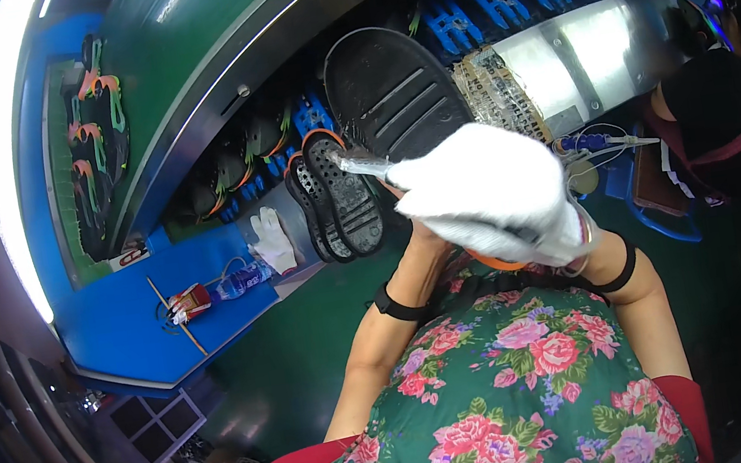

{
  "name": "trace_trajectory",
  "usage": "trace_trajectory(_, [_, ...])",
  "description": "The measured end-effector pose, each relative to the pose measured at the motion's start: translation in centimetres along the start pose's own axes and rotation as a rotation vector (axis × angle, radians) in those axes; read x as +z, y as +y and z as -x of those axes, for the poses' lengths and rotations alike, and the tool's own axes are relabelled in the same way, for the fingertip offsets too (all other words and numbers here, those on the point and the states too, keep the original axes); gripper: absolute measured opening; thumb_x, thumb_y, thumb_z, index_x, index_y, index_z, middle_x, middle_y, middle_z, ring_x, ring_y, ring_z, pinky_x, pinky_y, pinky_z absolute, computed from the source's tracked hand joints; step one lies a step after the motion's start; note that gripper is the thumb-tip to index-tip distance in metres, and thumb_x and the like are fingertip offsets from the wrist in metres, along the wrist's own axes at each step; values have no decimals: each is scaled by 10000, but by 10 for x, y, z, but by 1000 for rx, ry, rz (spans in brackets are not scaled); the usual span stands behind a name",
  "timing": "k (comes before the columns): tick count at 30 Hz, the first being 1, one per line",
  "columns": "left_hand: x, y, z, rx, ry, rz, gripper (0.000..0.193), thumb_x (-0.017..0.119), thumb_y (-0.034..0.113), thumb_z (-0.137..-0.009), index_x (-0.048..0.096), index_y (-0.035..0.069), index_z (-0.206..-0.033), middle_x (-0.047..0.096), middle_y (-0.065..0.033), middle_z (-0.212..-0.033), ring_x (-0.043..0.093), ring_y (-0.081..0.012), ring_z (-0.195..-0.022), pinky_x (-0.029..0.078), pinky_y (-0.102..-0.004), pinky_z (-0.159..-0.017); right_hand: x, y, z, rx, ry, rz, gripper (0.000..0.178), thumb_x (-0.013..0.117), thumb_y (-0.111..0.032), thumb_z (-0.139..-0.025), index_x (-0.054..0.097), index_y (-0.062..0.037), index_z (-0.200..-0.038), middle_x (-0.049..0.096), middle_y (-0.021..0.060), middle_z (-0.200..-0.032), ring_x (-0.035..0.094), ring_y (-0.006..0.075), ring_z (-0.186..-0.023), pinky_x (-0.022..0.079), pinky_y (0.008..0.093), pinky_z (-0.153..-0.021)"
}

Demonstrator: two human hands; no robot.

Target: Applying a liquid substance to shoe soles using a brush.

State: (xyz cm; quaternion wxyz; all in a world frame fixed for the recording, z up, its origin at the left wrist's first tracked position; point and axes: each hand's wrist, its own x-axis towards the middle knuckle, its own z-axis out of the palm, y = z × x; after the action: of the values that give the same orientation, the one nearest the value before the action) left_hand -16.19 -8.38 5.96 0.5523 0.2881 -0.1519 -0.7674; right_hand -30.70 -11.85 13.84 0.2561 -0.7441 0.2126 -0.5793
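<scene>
My right hand [487, 187], in a white glove, is closed round a thin brush [363, 165] whose pale end sticks out to the left. My left hand [428, 238] is mostly hidden under the glove, so its fingers and anything in them cannot be made out. Just beyond the glove is a large black grooved shoe sole [393, 91]. An orange-edged piece [496, 261] peeps out below the glove. Left of the brush, two dark perforated shoe pieces [352, 201] with orange rims lean side by side.
A conveyor with blue holders [500, 5] carries several shoe parts. At left, a blue table [122, 314] bears a white glove [272, 240], a bottle [240, 280] and a stick [176, 316]. Another person [718, 111] sits at the right. A metal panel [592, 53] lies between.
</scene>
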Motion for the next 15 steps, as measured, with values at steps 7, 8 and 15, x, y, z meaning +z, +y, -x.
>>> trace_trajectory(7, [13,10,-4,26,92,87,1063,173,924,-888,459,110,-1509,583,-84,-1424,544,-260,-1313,382,-446,-1170,-13,-13,-9,35,-205,111,383,714,-68,-862,733,-62,-1244,734,114,-1234,703,289,-1069,569,391,-909])
trace_trajectory(8, [12,11,-4,15,79,114,1063,175,924,-888,459,110,-1509,583,-84,-1423,544,-259,-1314,383,-447,-1171,-8,-14,-7,115,-175,1,334,722,-63,-850,763,-68,-1182,751,119,-1180,713,294,-1030,570,394,-903])
trace_trajectory(15, [4,5,-4,-71,144,58,1061,189,924,-888,460,105,-1507,586,-84,-1417,546,-257,-1317,385,-451,-1174,-18,-15,-4,131,-85,94,314,784,-82,-821,789,-103,-1134,768,101,-1117,726,271,-951,585,379,-827])
